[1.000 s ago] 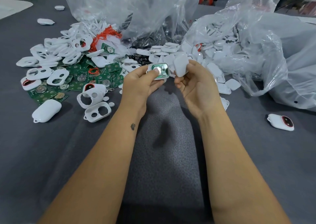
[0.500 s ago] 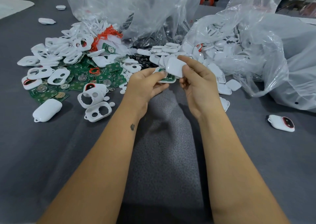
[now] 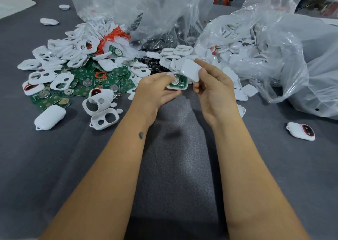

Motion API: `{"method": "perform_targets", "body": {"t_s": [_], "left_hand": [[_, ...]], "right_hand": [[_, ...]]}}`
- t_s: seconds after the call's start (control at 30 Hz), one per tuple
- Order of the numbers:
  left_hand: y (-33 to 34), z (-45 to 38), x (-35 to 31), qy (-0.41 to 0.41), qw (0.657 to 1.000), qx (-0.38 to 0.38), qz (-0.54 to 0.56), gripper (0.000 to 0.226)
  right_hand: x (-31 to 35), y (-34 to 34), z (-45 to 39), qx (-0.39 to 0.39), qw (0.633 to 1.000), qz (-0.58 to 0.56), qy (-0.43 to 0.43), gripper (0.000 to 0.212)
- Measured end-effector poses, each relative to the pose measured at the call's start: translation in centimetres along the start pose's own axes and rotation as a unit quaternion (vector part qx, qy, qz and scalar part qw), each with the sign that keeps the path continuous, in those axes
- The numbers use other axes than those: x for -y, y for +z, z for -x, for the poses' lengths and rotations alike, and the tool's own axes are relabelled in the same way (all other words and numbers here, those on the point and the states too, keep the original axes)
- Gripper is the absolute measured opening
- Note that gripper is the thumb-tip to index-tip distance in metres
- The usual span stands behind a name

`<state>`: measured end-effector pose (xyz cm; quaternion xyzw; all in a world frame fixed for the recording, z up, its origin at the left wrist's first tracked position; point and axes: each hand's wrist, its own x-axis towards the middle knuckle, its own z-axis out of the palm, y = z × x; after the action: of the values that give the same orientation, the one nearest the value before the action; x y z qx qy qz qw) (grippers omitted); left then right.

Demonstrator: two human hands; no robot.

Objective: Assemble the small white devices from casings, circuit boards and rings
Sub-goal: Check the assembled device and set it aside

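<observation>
My left hand (image 3: 155, 91) grips a white casing half (image 3: 177, 83) with a green circuit board and a round silver cell seated in it, my thumb resting on its top edge. My right hand (image 3: 214, 88) pinches a plain white cover (image 3: 191, 69) between thumb and fingers, tilted just above and to the right of the filled casing half, its lower edge close over the board. Both hands hover above the grey table (image 3: 173, 166).
Left of my hands lie white casing frames (image 3: 62, 80), green circuit boards (image 3: 86, 82), orange rings (image 3: 113, 36) and small white discs (image 3: 117, 108). Clear plastic bags (image 3: 265, 44) of white covers fill the back and right. A finished device (image 3: 300, 131) lies at right.
The cover sat lower over the casing half half a second ago; it is now lifted up and right, so the board and cell show again. My left hand barely moved.
</observation>
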<state>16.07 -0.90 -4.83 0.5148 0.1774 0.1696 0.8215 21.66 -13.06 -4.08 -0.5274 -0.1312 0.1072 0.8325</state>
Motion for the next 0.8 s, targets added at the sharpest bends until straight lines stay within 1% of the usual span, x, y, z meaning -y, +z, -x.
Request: {"method": "perform_targets", "body": {"t_s": [0.2,0.33,0.47,0.67,0.8], "left_hand": [[0.0,-0.1,-0.1,-0.038,0.998,-0.006,0.043,0.031],[-0.1,-0.2,-0.1,-0.052,0.998,-0.006,0.043,0.036],[0.0,-0.3,0.0,-0.053,0.998,-0.008,0.043,0.040],[-0.2,-0.3,0.3,-0.022,0.999,-0.003,0.029,0.022],[-0.3,-0.3,0.4,0.003,1.000,0.014,-0.006,0.013]], "right_hand": [[-0.5,0.8,0.5,0.002,0.988,0.154,-0.028,0.024],[-0.7,0.9,0.4,-0.001,0.979,0.200,-0.048,0.025],[-1.1,1.0,0.3,-0.007,0.964,0.261,-0.048,0.026],[-1.0,1.1,0.4,-0.015,0.952,0.300,-0.048,0.025],[-0.9,1.2,0.5,-0.025,0.943,0.326,-0.061,0.025]]}}
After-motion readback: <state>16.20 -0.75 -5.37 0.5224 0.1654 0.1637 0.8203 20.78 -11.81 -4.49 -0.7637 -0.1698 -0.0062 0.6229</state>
